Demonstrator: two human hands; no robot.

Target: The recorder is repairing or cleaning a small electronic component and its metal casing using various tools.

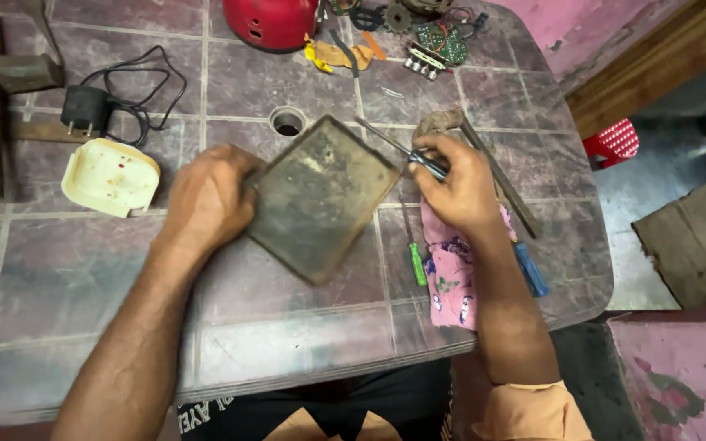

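My left hand grips the left edge of a dirty, dark rectangular metal plate and holds it tilted above the table. My right hand is closed around a screwdriver, whose thin shaft points up and left past the plate's upper right edge. Under my right wrist lies a pink patterned cloth.
A green-handled screwdriver and a blue-handled tool lie by the cloth. A cream plastic cover, a black adapter with cord, a red shell, a circuit board and a hammer lie about. The tabletop has a hole.
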